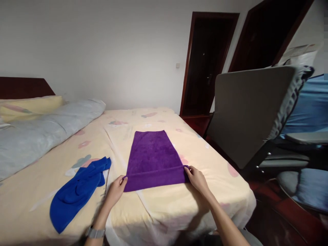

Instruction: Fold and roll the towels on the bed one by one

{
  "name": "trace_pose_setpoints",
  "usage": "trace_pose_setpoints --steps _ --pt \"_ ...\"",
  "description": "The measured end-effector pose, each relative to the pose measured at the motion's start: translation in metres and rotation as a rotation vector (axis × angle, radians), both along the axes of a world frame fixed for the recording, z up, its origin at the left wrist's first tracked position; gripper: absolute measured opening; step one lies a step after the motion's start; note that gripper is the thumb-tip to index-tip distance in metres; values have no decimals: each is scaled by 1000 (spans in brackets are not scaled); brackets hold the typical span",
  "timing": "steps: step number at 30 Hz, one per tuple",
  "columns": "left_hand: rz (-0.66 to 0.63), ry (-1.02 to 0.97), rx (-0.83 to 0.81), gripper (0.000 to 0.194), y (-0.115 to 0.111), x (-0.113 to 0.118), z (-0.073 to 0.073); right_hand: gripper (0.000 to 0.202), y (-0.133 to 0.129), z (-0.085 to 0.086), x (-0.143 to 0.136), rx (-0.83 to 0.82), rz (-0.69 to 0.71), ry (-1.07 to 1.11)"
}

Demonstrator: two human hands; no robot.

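A purple towel (153,152) lies spread on the bed, its near edge turned over into a wide band. My left hand (118,187) pinches the band's left corner. At the right corner, my right hand (196,177) grips the same folded edge between thumb and fingers. A crumpled blue cloth (79,191) rests on the sheet to the left of my left hand, apart from the towel.
The bed carries a pale yellow patterned sheet (143,118). A rolled grey quilt (51,128) and a yellow pillow (38,107) lie at the left. Close to the bed's right side stands a large grey panel (251,112), with a dark door (205,65) behind.
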State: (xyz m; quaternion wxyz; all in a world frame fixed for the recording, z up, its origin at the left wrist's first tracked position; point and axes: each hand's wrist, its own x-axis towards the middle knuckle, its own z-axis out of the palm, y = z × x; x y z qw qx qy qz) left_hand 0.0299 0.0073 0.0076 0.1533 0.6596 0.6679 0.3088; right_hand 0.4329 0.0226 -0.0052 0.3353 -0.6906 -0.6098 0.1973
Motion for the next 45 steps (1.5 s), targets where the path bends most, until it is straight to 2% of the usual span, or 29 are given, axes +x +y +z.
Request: trace_pose_setpoints --steps 4,8,14,18,26,32,37,40,42,45 --pt "40 53 29 38 -8 4 -11 39 -2 -7 -7 25 -17 -58" --pt "64 117 36 33 -8 6 -16 40 -7 -5 -7 -12 -32 -216" --pt "108 319 123 35 -6 10 -15 40 -21 3 -6 19 -54 -393" --pt "113 426 37 29 -7 14 -14 36 -25 3 -8 -43 -35 -458" --pt "171 433 22 23 -9 13 -3 28 -27 9 -6 -75 -35 -474" --pt "106 479 70 21 -8 12 -13 27 -26 3 -6 -103 -54 -540" --pt "106 563 133 26 -11 15 -17 26 -24 -7 -7 -44 -64 -586" --pt "105 607 239 29 -16 18 -14 27 -22 -10 -9 -16 -72 -605" --pt "95 647 327 30 -18 19 -9 26 -22 -7 -9 43 -91 -621" --pt "48 617 430 27 -21 17 -1 28 -25 4 -6 226 -97 -599"
